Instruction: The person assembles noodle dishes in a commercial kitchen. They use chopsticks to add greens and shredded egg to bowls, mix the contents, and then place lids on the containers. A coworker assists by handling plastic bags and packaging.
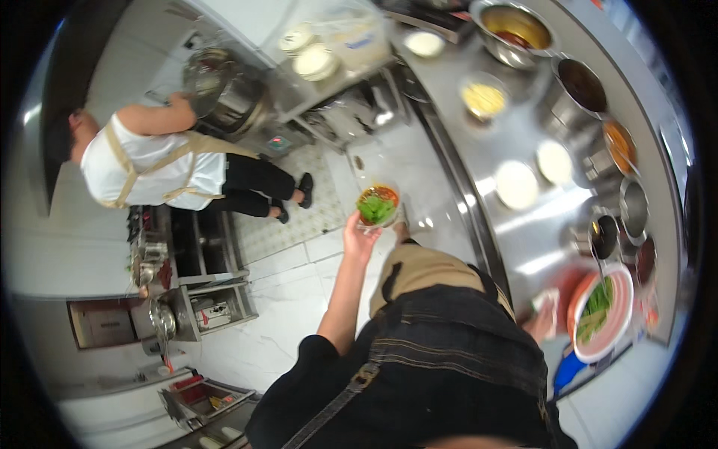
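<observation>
My left hand (360, 238) is closed round the near side of a clear bowl (396, 199), held out over the floor. Green leaves (376, 209) lie on top of red, saucy food in it. To the right, my right hand (544, 320) is beside a pink-and-white basin (627, 318) at the near end of the steel counter. Something whitish, possibly a thin glove, covers that hand; blur hides its fingers. Inside the basin are cut green vegetables (595, 310), and a ladle handle crosses its rim.
The steel counter (467, 112) on the right carries metal pots (580, 86), a large bowl (516, 34) and white round containers (516, 185). A person (157, 161) in a beige apron works at a big steel pot (224, 90) at far left. Open drawers (217, 310) jut out at left.
</observation>
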A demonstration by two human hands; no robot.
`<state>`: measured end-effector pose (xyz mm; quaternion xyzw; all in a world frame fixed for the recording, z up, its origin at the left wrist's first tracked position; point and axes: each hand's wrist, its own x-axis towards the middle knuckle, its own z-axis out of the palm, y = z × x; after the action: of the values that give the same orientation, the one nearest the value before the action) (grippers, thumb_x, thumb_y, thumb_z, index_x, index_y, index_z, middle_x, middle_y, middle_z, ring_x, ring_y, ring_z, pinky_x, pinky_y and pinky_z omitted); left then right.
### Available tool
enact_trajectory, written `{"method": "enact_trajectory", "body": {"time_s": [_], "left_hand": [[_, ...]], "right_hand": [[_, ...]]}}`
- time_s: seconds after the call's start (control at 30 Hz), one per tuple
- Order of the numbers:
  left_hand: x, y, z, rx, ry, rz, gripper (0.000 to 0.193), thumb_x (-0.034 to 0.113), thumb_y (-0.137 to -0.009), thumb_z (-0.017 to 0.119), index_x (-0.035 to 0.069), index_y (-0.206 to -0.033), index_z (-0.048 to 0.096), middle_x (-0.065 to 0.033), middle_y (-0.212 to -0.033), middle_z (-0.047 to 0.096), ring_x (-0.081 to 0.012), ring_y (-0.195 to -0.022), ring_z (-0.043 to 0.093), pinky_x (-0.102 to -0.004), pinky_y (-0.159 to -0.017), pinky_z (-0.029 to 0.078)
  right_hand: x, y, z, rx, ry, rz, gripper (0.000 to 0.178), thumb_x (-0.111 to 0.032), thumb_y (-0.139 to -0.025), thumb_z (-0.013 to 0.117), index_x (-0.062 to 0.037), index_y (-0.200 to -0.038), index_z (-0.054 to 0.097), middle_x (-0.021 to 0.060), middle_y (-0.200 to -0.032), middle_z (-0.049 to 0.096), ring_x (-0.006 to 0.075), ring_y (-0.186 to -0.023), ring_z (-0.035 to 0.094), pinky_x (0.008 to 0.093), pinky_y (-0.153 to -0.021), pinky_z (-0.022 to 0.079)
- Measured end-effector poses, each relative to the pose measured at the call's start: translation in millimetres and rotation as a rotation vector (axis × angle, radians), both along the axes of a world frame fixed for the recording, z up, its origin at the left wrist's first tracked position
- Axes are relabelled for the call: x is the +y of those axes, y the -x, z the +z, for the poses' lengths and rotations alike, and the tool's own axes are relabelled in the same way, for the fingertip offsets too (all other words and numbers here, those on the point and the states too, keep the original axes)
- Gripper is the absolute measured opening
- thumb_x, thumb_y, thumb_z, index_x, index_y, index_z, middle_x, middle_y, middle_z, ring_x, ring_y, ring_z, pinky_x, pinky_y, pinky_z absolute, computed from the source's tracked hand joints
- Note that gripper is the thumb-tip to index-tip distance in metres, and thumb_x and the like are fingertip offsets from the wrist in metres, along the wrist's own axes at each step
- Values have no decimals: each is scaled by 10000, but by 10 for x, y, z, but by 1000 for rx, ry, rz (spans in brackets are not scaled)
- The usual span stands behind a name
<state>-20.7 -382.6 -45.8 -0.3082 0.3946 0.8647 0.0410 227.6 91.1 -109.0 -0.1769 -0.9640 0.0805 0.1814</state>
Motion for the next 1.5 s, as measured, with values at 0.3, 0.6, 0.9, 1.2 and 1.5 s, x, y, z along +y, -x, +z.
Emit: {"method": "enact_trajectory", "body": {"time_s": [0.3,0.6,0.9,1.2,1.5], "left_hand": [[-1748,1927,-566,31,-69,232,475,249,-826,628,82,-1240,463,-117,-1192,485,-292,-1032,520,-418,-825,495],[-3579,4139,-1387,-47,51,307,458,115,-776,563,58,-1222,479,-117,-1178,526,-297,-1049,559,-441,-838,521],[-4972,5511,-2265,-68,85,441,354,115,-796,476,51,-1145,470,-129,-1119,531,-316,-983,582,-481,-742,559],[-4474,6439,-1459,-93,10,538,703,507,-879,584,41,-1371,398,-119,-1388,418,-258,-1296,366,-446,-1072,300],[-2876,4287,-2305,-269,217,-396,279,278,-931,529,41,-1076,558,-101,-1024,602,-192,-886,580,-313,-726,460]], "right_hand": [[-1085,1778,-276,36,41,20,473,-149,-890,519,-23,-1344,482,187,-1356,484,320,-1245,465,406,-1034,369],[-2944,4157,-4,-307,498,162,454,-202,-914,508,-16,-1327,498,174,-1315,517,291,-1214,486,387,-1020,380],[-3427,4817,-43,-742,863,50,448,-256,-937,496,-8,-1310,515,160,-1275,549,262,-1183,506,368,-1006,392],[-3334,3855,564,-790,1214,-422,455,-309,-961,484,-1,-1293,532,147,-1234,582,233,-1153,527,349,-992,404],[-3689,3271,545,-533,1742,-615,476,-362,-984,473,7,-1276,549,133,-1193,615,204,-1122,548,331,-979,416]]}}
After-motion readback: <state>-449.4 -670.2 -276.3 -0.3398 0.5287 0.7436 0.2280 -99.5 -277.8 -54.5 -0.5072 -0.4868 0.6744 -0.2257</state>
